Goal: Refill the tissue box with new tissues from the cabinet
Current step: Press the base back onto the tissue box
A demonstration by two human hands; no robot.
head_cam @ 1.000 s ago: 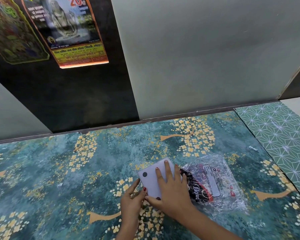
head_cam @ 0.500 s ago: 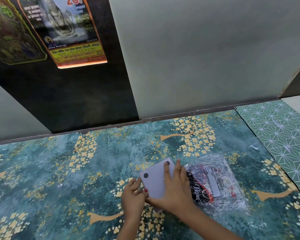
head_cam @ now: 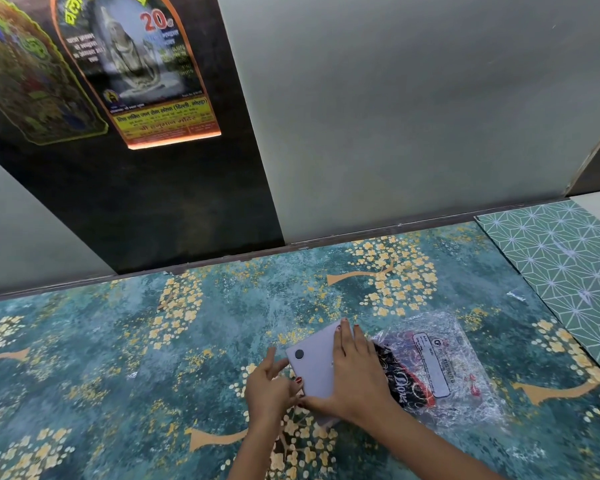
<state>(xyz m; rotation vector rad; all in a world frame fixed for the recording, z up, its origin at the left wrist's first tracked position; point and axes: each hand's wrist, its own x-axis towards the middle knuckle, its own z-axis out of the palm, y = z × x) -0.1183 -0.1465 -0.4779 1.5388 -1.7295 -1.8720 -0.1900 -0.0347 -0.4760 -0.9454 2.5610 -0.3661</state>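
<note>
Both my hands on the tissue box [head_cam: 314, 363] — it lies underside up on the floral surface [head_cam: 118, 341].

My right hand [head_cam: 355, 379] presses flat, fingers spread, on it; my left hand [head_cam: 269, 384] pinches its near-left edge; the clear tissue packet [head_cam: 440, 368] lies just beside it, on the right.

Teal floral table [head_cam: 153, 358], pale box [head_cam: 314, 365], tissue pack (clear-wrapped) [head_cam: 437, 368] touching

Right hand [head_cam: 355, 374] flat, palm down, fingers extended, left hand [head_cam: 269, 388] beside it, fingers loosely curled
</note>
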